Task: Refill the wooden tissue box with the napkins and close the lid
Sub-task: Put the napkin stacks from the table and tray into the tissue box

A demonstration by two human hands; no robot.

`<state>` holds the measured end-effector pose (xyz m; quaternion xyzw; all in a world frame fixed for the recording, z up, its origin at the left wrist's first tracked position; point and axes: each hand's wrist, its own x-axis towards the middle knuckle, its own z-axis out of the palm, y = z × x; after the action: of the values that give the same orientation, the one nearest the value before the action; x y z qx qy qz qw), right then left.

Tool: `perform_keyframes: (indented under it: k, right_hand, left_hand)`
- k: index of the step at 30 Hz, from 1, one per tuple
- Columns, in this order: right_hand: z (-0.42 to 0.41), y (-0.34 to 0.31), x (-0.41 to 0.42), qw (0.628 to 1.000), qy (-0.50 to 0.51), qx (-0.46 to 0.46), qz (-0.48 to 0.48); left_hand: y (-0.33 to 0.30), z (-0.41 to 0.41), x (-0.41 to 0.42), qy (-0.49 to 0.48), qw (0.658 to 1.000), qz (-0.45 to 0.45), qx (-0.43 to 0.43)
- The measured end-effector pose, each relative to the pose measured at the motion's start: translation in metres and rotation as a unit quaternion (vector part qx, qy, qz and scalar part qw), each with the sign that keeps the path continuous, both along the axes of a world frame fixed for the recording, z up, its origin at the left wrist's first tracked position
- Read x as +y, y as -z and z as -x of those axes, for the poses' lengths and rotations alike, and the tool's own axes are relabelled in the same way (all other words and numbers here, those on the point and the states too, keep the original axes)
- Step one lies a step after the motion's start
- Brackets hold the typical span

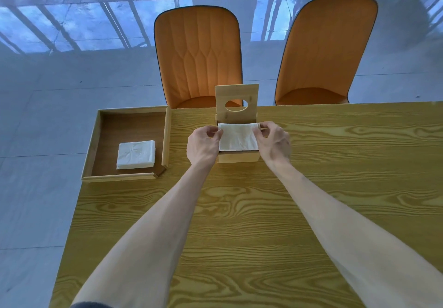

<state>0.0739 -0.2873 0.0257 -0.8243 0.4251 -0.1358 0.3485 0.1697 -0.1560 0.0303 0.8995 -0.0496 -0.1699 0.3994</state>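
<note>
The wooden tissue box [237, 157] stands near the table's far edge. Its lid [236, 93], with an oval hole, is raised upright at the back. A stack of white napkins [237, 137] lies over the box's open top. My left hand [203, 146] pinches the stack's left edge and my right hand [273, 142] pinches its right edge. A second stack of napkins [136, 154] lies in the wooden tray [94, 144] to the left.
Two orange chairs [197, 53] [323, 48] stand beyond the table's far edge. The wood-grain table [239, 223] reaches toward me. The tray overhangs the table's left edge above a glossy tiled floor [36, 116].
</note>
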Motion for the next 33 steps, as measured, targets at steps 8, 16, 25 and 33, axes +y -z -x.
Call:
perform_keyframes:
  k: [8,16,25,33]
  right_hand:
    - [-0.007,0.006,0.0,0.997,0.0,0.073,0.028]
    - [-0.004,0.002,0.004,0.998,0.011,0.057,0.006]
    - [-0.011,-0.019,0.069,0.991,-0.106,-0.006,0.08]
    - [-0.07,-0.02,0.152,0.979,-0.197,0.031,-0.045]
  left_hand:
    - [0.005,0.006,-0.009,-0.01,0.997,-0.062,-0.038]
    - [-0.004,0.004,0.008,0.011,0.999,-0.052,-0.01]
    - [-0.014,-0.013,0.084,-0.005,0.999,-0.038,0.0]
    - [-0.01,-0.057,0.186,-0.067,0.992,-0.101,-0.017]
